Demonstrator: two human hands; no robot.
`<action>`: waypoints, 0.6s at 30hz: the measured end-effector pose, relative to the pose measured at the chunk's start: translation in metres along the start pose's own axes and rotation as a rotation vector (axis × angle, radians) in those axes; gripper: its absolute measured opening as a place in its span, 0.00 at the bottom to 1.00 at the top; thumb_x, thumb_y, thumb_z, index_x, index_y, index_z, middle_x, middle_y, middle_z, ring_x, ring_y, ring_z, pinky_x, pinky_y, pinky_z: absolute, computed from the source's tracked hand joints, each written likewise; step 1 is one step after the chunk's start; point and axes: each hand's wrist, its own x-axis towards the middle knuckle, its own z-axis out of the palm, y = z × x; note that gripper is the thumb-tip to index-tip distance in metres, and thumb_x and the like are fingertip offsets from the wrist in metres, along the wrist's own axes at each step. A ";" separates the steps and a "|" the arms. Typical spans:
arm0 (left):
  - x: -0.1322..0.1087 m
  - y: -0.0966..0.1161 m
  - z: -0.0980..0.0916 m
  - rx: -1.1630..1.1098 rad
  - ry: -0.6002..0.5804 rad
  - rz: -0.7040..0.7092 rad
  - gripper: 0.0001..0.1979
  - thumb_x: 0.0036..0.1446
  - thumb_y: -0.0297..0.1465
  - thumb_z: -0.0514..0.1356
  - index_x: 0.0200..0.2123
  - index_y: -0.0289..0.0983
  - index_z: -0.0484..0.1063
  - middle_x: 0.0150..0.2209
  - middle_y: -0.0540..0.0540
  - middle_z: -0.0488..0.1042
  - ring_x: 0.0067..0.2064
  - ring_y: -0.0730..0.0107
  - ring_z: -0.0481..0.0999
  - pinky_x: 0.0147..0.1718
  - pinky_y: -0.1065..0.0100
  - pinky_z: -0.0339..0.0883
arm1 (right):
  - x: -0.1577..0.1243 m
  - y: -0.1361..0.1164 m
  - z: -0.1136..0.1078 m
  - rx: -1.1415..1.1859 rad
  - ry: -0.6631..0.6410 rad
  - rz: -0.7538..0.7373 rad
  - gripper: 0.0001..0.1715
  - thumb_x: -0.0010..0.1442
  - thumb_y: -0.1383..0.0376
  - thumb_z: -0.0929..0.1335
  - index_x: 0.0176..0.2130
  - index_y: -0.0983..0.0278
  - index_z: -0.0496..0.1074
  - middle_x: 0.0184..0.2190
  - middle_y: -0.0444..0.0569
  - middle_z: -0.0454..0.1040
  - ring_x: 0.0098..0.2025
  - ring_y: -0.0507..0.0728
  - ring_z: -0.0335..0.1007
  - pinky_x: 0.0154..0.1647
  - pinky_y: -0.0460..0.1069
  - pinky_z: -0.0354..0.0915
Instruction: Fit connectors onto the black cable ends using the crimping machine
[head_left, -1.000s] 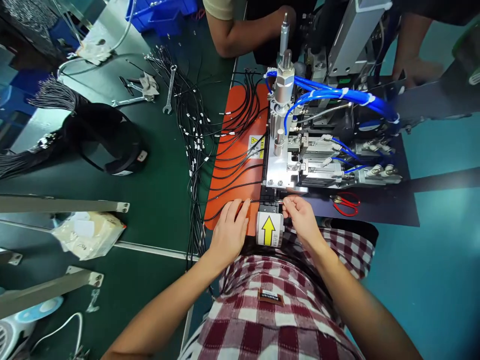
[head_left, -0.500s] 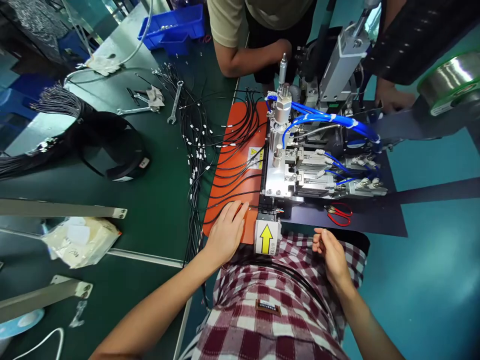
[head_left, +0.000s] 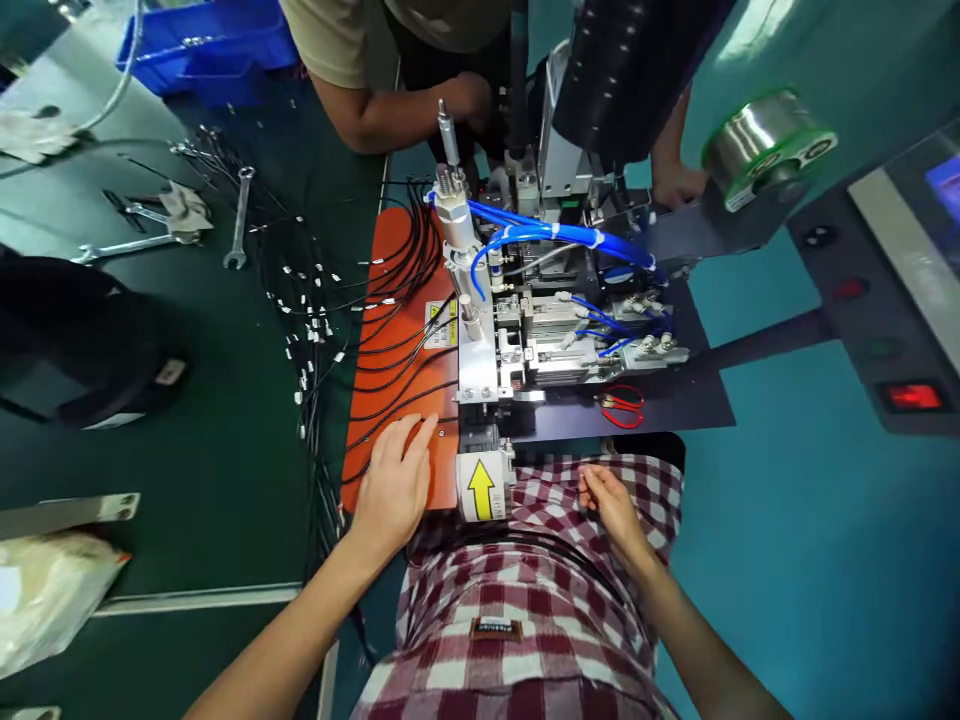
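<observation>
White label (head_left: 466,472): yellow arrow (head_left: 481,492), small characters illegible; warning label (head_left: 441,325) on orange plate (head_left: 444,485) and garment tag (head_left: 496,629) equally unreadable. Left hand (head_left: 394,490) resting on plate, fingers slightly spread, by black cables (head_left: 427,250) crossing it; right hand (head_left: 611,502) over checked garment (head_left: 517,590), fingertips pressed together, cannot tell on what

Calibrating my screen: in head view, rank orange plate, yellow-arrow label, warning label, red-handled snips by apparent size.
1. Orange plate, largest
2. Yellow-arrow label
3. Warning label and red-handled snips, too alike to rank

1 head-worn view, facing forward and down, above hands (head_left: 394,488) (head_left: 611,500)
</observation>
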 end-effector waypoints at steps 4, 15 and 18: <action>0.020 -0.002 -0.007 -0.004 -0.025 0.008 0.24 0.65 0.27 0.46 0.63 0.35 0.56 0.61 0.35 0.61 0.62 0.53 0.60 0.60 0.49 0.59 | -0.002 0.008 -0.003 0.037 -0.020 0.057 0.27 0.43 0.45 0.75 0.31 0.65 0.71 0.21 0.41 0.69 0.19 0.50 0.62 0.20 0.45 0.56; 0.007 -0.022 -0.067 -0.208 -0.237 0.313 0.16 0.64 0.25 0.47 0.53 0.36 0.67 0.49 0.38 0.71 0.53 0.63 0.70 0.51 0.62 0.67 | -0.002 -0.001 -0.003 -0.103 -0.108 0.080 0.27 0.43 0.46 0.74 0.32 0.64 0.74 0.22 0.43 0.71 0.22 0.52 0.65 0.25 0.48 0.64; -0.025 -0.035 -0.098 0.002 -0.605 0.511 0.13 0.62 0.24 0.52 0.47 0.38 0.71 0.48 0.39 0.73 0.52 0.62 0.71 0.52 0.61 0.64 | -0.004 -0.005 -0.009 -0.197 -0.135 0.082 0.28 0.42 0.44 0.73 0.33 0.62 0.74 0.21 0.44 0.71 0.24 0.55 0.66 0.27 0.49 0.65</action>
